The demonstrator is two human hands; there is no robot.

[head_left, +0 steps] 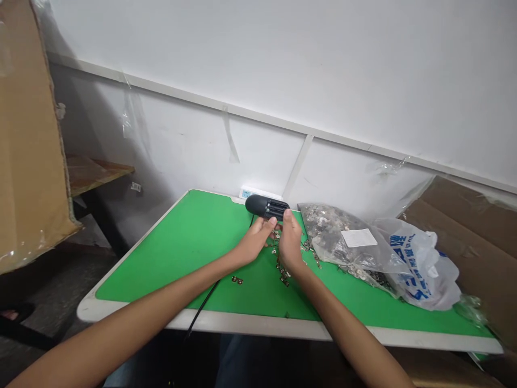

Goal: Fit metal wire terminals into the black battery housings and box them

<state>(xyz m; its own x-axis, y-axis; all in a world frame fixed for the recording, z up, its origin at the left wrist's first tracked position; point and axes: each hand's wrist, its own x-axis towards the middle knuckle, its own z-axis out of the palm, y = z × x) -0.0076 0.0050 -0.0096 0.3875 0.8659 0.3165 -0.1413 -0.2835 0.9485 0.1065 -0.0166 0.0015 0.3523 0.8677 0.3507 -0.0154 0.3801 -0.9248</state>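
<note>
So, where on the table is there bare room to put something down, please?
Mainly the green surface between left rim and left forearm. A smaller patch lies between right forearm, clear bag and front rim. Crowded: around the right hand, with metal parts, and far right, with a white bag.

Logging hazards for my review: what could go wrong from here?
The device, held above the table in the left hand and right hand, might slip. Loose metal pieces near the hands could get knocked and scatter. The cable crossing the front edge might snag.

blue lettering (399,248) on plastic bag (441,283), illegible
</note>
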